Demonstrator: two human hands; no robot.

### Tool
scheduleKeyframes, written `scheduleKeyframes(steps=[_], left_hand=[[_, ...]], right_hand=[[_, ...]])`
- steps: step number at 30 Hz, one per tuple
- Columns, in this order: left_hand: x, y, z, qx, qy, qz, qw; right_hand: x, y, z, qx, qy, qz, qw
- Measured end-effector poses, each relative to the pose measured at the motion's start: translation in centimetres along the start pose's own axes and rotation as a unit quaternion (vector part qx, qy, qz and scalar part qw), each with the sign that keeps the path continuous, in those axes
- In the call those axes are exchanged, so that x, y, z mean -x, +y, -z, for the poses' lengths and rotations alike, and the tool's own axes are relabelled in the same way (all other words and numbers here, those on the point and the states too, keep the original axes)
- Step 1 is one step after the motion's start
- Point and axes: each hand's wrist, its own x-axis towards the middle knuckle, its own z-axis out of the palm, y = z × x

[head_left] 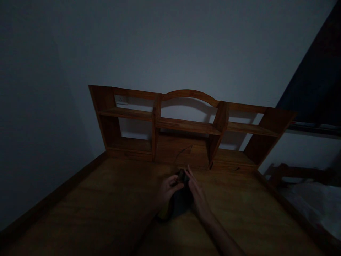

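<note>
The room is dim. My left hand (167, 190) is curled round the top of a small dark object (180, 199) that sits on the wooden desk (106, 209), near its middle. What the object is I cannot make out; a yellowish edge shows at its lower left. My right hand (196, 193) lies along the object's right side with its fingers stretched out straight and pointing away from me, touching or almost touching it.
A wooden shelf unit (186, 124) with several open compartments stands at the back of the desk against a pale wall. A raised wooden rim runs along the desk's left edge. To the right, beyond the desk edge, lies something white (317, 202) beside a wooden frame.
</note>
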Motion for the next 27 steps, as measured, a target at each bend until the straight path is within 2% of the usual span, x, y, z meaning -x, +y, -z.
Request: scheduleKeyframes(steps=[3, 7, 9, 12, 15, 17, 20, 24, 27], left_hand=[[0.3, -0.1, -0.3, 0.011, -0.029, 0.002, 1.0], [0.4, -0.4, -0.3, -0.025, -0.057, -0.002, 0.998], [0.5, -0.2, -0.3, -0.052, -0.068, -0.01, 0.996], [0.8, 0.5, -0.4, -0.072, -0.101, -0.014, 0.992], [1.1, 1.3, -0.4, -0.076, -0.133, -0.006, 0.988], [1.2, 1.7, -0.5, -0.087, -0.143, -0.004, 0.986], [1.4, 2.1, -0.8, -0.069, -0.152, 0.007, 0.986], [1.4, 2.1, -1.0, 0.007, -0.121, 0.022, 0.992], [1.1, 1.5, -1.0, 0.053, -0.07, 0.045, 0.995]], right_hand=[[0.3, -0.9, 0.2, 0.069, -0.086, 0.026, 0.994], [-0.1, -0.7, 0.8, 0.095, -0.085, 0.044, 0.991], [-0.4, 0.1, 1.0, 0.067, -0.066, 0.025, 0.995], [-1.0, 1.7, 1.3, -0.021, -0.028, -0.04, 0.999], [-1.6, 3.4, 1.4, -0.137, 0.007, -0.109, 0.985], [-1.8, 4.0, 1.4, -0.175, 0.003, -0.133, 0.976], [-1.8, 4.2, 1.4, -0.173, -0.008, -0.144, 0.974], [-1.3, 3.0, 1.5, -0.136, 0.035, -0.117, 0.983], [-1.0, 1.5, 1.6, 0.012, 0.069, -0.008, 0.998]])
